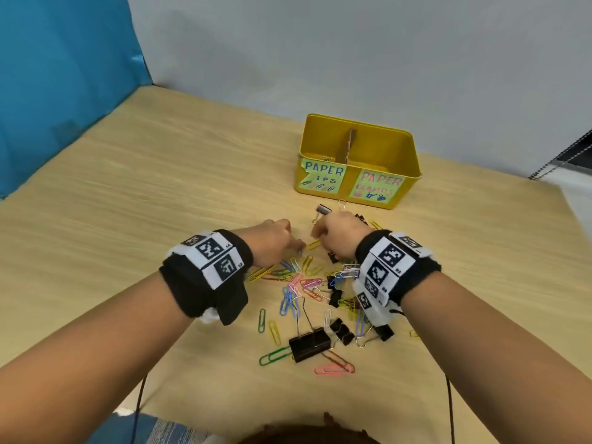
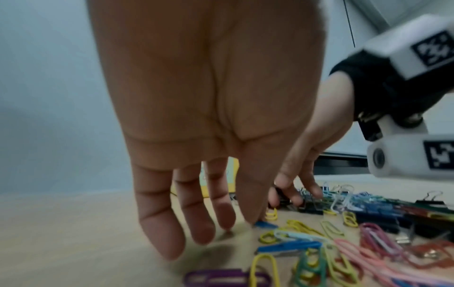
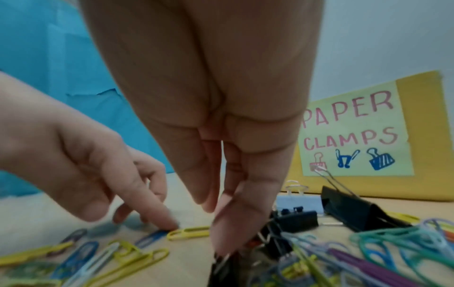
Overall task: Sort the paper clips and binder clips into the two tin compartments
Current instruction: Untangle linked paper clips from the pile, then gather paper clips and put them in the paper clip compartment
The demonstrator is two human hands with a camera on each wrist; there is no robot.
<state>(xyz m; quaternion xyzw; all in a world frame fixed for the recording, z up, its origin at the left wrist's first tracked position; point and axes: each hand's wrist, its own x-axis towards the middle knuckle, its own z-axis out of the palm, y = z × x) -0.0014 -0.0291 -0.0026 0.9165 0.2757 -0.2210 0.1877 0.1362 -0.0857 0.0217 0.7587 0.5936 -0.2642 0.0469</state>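
Head view: the yellow tin (image 1: 397,174) sits at 1 o'clock on the table (image 1: 160,203), long axis left-right, a divider (image 1: 349,145) splitting it. Front labels read "PAPER …IPS" (image 1: 323,177) and "PAPER CLAMPS" (image 1: 376,185). Coloured paper clips (image 1: 298,283) and black binder clips (image 1: 309,342) lie scattered at centre.

Left wrist view: the left hand (image 2: 209,116) hangs fingers down, relaxed, a fingertip touching a blue paper clip (image 2: 266,225).

Right wrist view: the right hand (image 3: 209,106) pinches a black binder clip (image 3: 223,268) at 6 o'clock.
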